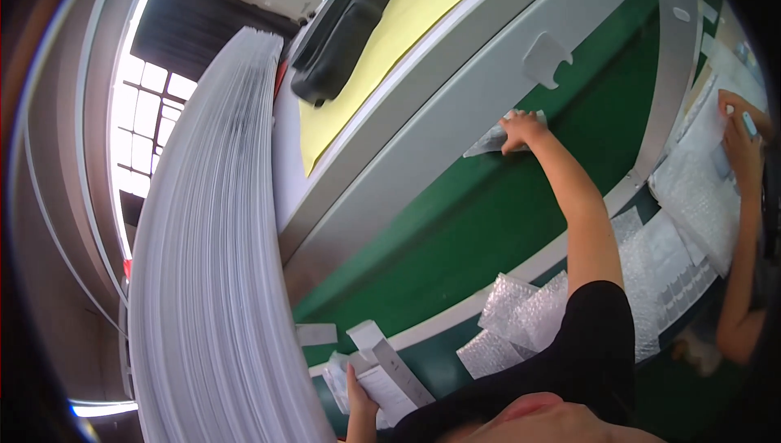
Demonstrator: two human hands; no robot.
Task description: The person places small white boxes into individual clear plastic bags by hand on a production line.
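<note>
One clear packet [486,144] lies by the far edge of the green surface [455,248], its long axis slanting roughly along that edge, the right hand [525,130] gripping it from above. The left hand [362,401] sits well apart, outside the near edge, beside a white carton [403,375]; its grip cannot be told.

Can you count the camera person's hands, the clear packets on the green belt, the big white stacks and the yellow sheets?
Hands (left hand, right hand): 2
Clear packet on the green belt: 1
Big white stack: 1
Yellow sheet: 1
Total: 5
</note>
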